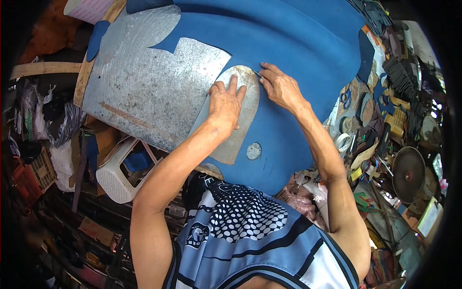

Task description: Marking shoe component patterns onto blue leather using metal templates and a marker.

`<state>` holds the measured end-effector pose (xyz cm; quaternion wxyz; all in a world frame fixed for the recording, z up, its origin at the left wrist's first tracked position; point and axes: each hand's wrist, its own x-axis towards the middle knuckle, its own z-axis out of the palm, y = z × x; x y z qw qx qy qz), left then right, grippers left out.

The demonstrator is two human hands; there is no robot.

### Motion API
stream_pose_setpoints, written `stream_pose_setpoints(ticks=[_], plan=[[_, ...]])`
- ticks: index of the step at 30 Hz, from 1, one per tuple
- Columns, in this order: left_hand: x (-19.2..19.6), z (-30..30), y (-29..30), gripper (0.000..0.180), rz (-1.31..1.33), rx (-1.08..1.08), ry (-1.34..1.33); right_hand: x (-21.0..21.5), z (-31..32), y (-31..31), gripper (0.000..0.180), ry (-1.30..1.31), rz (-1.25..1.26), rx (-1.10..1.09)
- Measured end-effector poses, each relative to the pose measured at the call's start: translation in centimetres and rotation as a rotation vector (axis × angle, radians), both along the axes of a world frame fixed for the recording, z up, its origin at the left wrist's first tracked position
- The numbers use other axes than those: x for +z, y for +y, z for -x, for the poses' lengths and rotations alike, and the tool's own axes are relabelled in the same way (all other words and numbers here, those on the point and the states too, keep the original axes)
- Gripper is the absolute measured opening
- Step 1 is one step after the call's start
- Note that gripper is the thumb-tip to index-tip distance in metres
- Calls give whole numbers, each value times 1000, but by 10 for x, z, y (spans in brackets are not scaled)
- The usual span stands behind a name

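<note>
A large blue sheet of leather-like material lies over a scuffed metal-topped board. On the sheet rests a grey template with a rounded far end. My left hand presses on the template with its fingers spread. By the template's rounded far right edge, my right hand pinches a thin, dark, slender tool, its tip at the edge. Most of the tool is hidden by the fingers, so its exact kind is unclear. Pieces have been cut from the sheet's left side, leaving a curved outline.
A small round hole shows in the sheet near me. A white plastic stool stands below the board's left edge. To the right are blue-handled scissors, tape rolls, scraps and a round fan-like disc.
</note>
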<state>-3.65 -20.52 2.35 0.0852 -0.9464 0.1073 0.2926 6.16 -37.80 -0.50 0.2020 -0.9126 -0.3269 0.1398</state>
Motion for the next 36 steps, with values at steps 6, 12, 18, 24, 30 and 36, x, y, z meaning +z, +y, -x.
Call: stream_pose_setpoints(ticks=[6,12,18,24,30,36], plan=[[0,-1,1,119,-8,-23,-5,4,36,7,27,43,-5,-219],[-1,-3,1,120,1,-69,-19,7,71,11,27,133,-57,-456],[-5,-6,4,121,1,-125,-11,2,130,20,27,135,-162,-686],[-5,-10,5,119,35,-204,-71,13,207,40,25,182,-205,-917],[-16,-11,10,118,72,-247,-167,24,288,64,20,185,-179,-1020],[-18,-11,9,118,75,-254,-165,34,342,76,19,215,-119,-1069]])
